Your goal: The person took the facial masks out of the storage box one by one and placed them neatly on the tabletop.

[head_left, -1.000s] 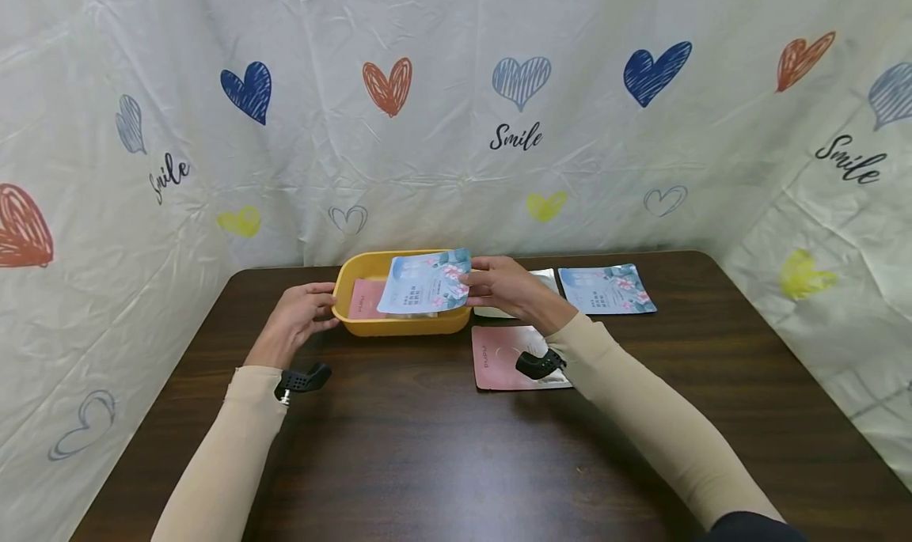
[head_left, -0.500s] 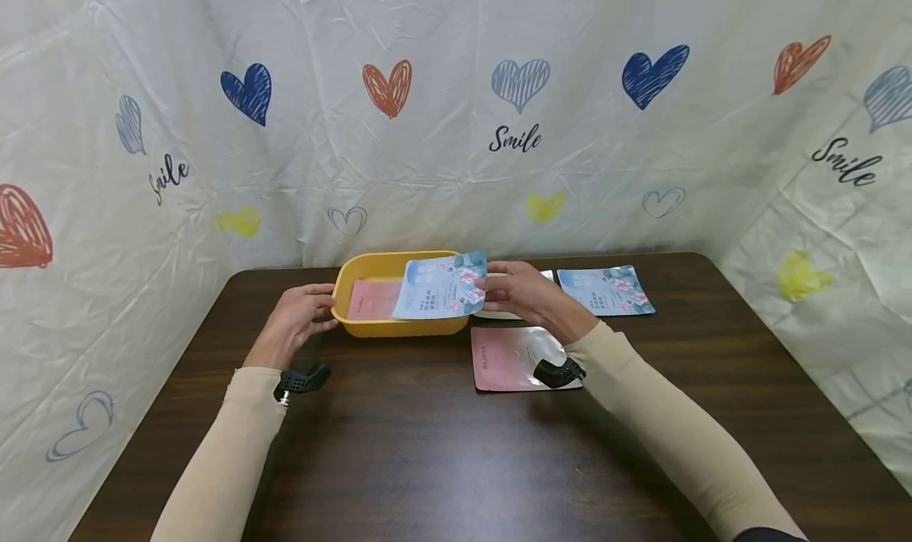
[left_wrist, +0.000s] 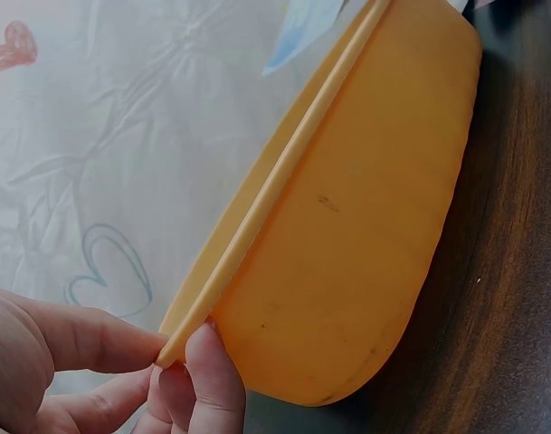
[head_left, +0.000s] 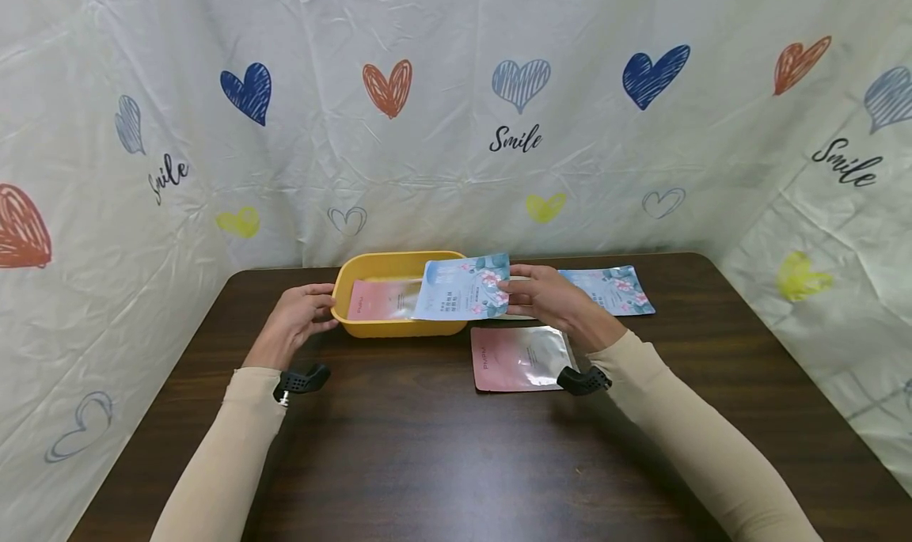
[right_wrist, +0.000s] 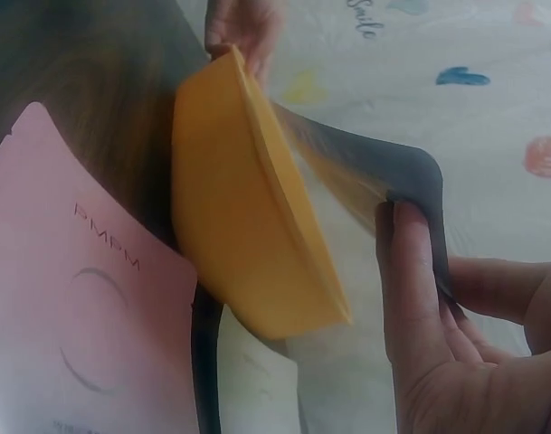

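My left hand (head_left: 302, 312) pinches the left end of a yellow plastic basket (head_left: 406, 329) by its rim, as the left wrist view shows up close. In my right hand (head_left: 547, 297) is a light-blue sheet mask packet (head_left: 456, 290) with pink flowers, gripped by its right edge between thumb and fingers. The packet slants over the basket's right end and past its rim. A pink-and-silver packet (head_left: 381, 298) lies inside the basket, partly covered by the blue one. In the right wrist view the held packet (right_wrist: 365, 149) is seen nearly edge-on.
Another pink-and-silver packet (head_left: 520, 358) lies on the dark wooden table (head_left: 427, 447), in front of my right hand. Behind that hand lies a second blue floral packet (head_left: 618, 290). A pale packet (right_wrist: 257, 371), mostly hidden in the head view, sits beside the basket. A heart-print cloth (head_left: 442, 170) hangs behind.
My right hand has moved right with the blue packet, uncovering more of the pink packet in the basket. The left hand has stayed at the rim.
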`<state>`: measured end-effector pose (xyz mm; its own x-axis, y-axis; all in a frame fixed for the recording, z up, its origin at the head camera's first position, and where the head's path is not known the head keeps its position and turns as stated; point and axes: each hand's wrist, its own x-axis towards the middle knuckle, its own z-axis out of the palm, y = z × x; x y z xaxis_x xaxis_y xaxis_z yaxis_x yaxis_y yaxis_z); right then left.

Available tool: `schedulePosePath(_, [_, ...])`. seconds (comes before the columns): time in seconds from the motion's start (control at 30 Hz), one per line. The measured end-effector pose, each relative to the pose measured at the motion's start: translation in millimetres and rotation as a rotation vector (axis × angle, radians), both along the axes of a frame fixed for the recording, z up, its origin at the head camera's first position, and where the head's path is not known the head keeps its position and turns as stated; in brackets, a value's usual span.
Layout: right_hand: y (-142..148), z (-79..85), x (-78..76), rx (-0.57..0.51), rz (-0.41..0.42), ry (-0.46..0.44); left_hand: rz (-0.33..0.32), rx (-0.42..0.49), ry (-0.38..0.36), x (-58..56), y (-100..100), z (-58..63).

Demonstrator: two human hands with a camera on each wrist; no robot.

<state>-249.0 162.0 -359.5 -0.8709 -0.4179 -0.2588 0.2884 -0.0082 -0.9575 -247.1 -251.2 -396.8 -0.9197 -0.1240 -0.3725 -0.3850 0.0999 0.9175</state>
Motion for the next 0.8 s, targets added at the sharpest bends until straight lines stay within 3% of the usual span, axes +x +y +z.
schedulePosePath(0.37, [22,-7.2,5.9,0.1,-0.009,0.004,-0.001,0.004,-0.004,0.9,-1,-2.0])
schedulePosePath(0.8, [56,-12.2,16.5,0.123,-0.011,0.004,-0.006,-0.006,-0.003,-0.1,0,0.3])
